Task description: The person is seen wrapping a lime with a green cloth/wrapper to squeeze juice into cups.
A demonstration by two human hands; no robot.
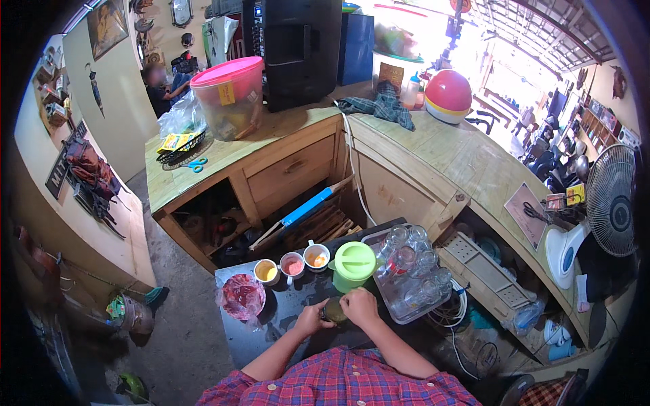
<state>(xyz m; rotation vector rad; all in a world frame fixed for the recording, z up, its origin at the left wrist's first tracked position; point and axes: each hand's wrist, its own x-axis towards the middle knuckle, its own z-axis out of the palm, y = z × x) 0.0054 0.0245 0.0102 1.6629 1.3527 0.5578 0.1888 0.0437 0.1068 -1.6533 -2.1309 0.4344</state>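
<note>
Low over the near part of the dark table [237, 338], my left hand [313, 320] is wrapped round the side of a small glass [334, 310] with something yellowish-green in it. My right hand [360, 308] grips the same glass from the other side, fingers at its rim. Just beyond stands a light green lidded pitcher [354, 264]. To its left are three white cups: one with yellow contents [267, 272], one with pink [292, 265] and one with orange-white pieces [316, 256]. A bowl lined with plastic [242, 296], holding something dark red, sits at the left.
A clear tray [399, 312] of several upturned glasses lies right of the pitcher. Behind runs a wooden counter [305, 128] with a pink-lidded tub [227, 95], blue scissors [196, 164] and a black speaker [291, 54]. A white fan [562, 257] stands far right. A person [162, 91] sits at back left.
</note>
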